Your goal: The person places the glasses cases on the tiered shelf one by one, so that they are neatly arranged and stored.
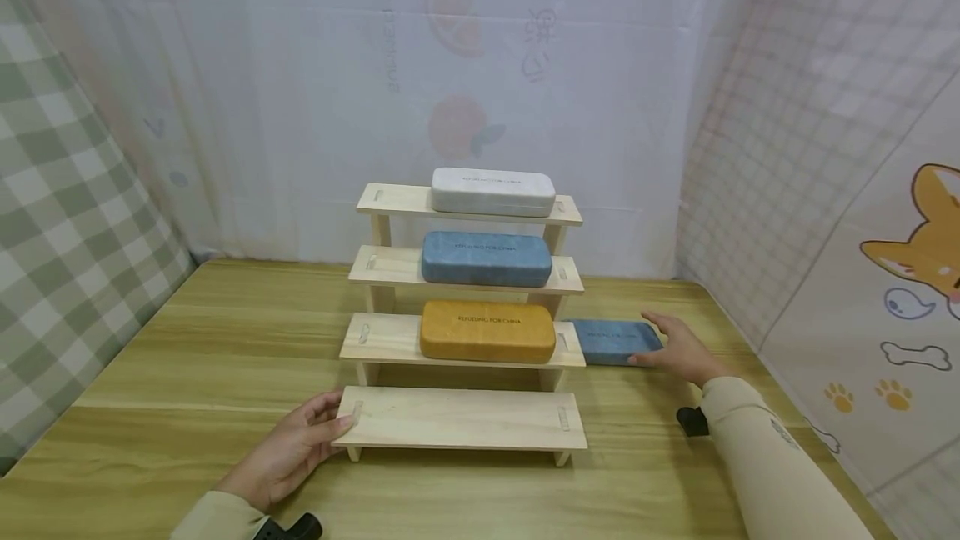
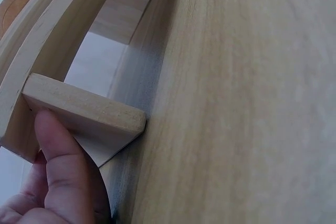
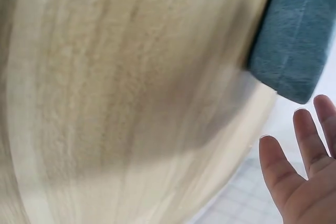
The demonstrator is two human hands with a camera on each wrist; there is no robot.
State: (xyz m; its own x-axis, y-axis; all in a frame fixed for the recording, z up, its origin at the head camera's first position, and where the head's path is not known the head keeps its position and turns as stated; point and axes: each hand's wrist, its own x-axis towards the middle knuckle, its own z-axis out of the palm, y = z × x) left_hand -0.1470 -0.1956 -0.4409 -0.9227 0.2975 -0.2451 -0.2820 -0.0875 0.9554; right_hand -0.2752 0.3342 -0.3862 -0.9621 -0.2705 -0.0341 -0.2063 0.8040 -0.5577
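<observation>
A pale wooden stepped display stand (image 1: 461,418) stands on the table. My left hand (image 1: 296,448) grips the left end of its lowest step, thumb on top; the left wrist view shows fingers (image 2: 65,177) beside a wooden leg (image 2: 86,103). To the right of the stand, a blue glasses case (image 1: 611,342) lies flat on the table, its left end partly hidden behind the stand. My right hand (image 1: 682,352) is at that case's right end, fingers spread. In the right wrist view the fingers (image 3: 281,169) appear just apart from the blue case.
On the upper steps sit a white case (image 1: 492,192), another blue case (image 1: 486,259) and a mustard-yellow case (image 1: 487,332), one per step. A pale printed curtain (image 1: 300,107) hangs behind the wooden table (image 1: 150,407), with checked cloth (image 1: 60,190) at left.
</observation>
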